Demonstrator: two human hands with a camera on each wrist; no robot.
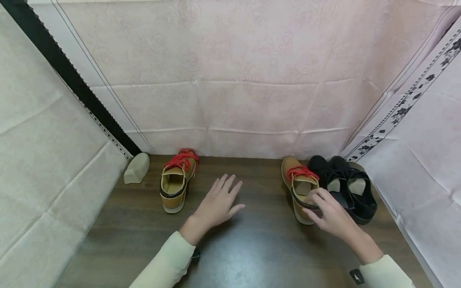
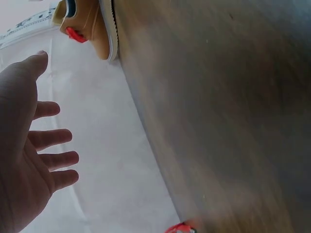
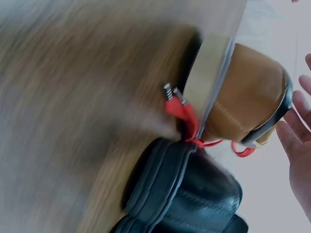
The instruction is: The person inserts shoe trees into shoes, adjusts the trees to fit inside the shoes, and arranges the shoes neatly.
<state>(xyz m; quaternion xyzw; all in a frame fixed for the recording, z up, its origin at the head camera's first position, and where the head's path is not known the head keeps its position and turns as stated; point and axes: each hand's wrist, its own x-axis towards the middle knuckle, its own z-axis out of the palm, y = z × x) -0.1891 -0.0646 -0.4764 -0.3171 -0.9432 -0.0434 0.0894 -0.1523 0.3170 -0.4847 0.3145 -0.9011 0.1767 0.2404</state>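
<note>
Two tan shoes with red laces stand on a dark wooden table (image 1: 259,248). One tan shoe (image 1: 177,182) is at the back left, the other tan shoe (image 1: 299,186) at the back right. My left hand (image 1: 221,200) hovers flat, fingers spread, right of the left shoe and holding nothing; the left wrist view shows its bare palm (image 2: 26,160). My right hand (image 1: 318,206) reaches to the heel of the right tan shoe, fingers loosely extended by the heel rim. In the right wrist view its fingers (image 3: 297,141) lie just off that shoe (image 3: 248,97).
A pair of black shoes (image 1: 347,188) stands directly right of the right tan shoe, one black shoe (image 3: 194,194) touching it. A beige shoe-shaped block (image 1: 137,168) lies at the back left corner. Pale cloth walls (image 1: 230,100) enclose the table on three sides.
</note>
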